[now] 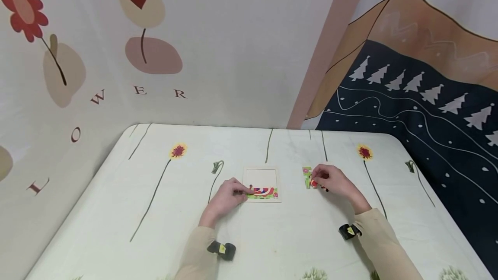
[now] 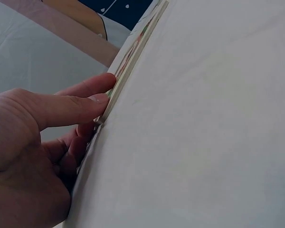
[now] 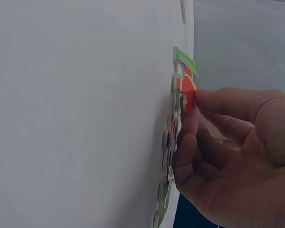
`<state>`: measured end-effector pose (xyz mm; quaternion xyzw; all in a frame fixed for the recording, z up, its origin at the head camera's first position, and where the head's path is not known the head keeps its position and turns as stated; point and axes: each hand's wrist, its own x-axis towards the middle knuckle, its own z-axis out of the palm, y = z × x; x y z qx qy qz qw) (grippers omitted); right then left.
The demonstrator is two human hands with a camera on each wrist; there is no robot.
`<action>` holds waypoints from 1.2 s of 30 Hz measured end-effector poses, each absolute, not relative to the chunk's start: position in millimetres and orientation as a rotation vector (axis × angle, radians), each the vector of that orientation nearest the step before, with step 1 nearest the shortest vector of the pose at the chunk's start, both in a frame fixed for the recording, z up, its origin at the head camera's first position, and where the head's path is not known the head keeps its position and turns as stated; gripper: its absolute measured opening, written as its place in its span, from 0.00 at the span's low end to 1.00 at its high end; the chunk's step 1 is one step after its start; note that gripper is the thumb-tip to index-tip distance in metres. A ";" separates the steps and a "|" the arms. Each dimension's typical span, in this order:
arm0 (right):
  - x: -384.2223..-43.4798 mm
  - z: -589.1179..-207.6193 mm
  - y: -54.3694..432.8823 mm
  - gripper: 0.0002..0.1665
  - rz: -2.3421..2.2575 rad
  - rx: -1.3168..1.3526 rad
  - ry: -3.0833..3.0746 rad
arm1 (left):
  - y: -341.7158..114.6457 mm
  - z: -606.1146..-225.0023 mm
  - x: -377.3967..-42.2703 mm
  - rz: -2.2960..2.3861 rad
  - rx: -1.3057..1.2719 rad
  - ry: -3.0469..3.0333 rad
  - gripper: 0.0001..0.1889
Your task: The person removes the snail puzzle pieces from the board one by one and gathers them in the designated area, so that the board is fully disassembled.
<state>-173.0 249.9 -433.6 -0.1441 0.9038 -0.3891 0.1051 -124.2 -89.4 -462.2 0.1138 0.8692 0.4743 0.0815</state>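
Note:
A square puzzle board with a pale frame lies on the table, its lower part filled with colourful pieces. My left hand is at the board's left side. The thumb and index finger reach over its edge and rest on the lower left corner; the left wrist view shows the board nearly edge-on. To the right of the board, my right hand pinches a red and green puzzle piece between thumb and fingertips. Other loose pieces lie beneath and beside that hand, partly hidden by it.
A white tablecloth printed with flowers covers the table. Light curtains hang behind it, and a dark printed cloth hangs at the right. Each sleeve carries a black wrist device, one left and one right.

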 end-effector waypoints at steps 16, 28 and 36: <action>-174.1 -435.5 249.7 0.03 -1.074 -0.482 2.681 | -90.2 -461.7 -123.2 1.391 0.357 2.607 0.11; -172.4 -435.1 248.4 0.04 -1.040 -0.479 2.705 | -89.4 -464.0 -123.3 1.419 0.377 2.614 0.12; -171.1 -434.9 243.4 0.03 -1.049 -0.461 2.726 | -89.8 -465.1 -121.9 1.427 0.382 2.617 0.12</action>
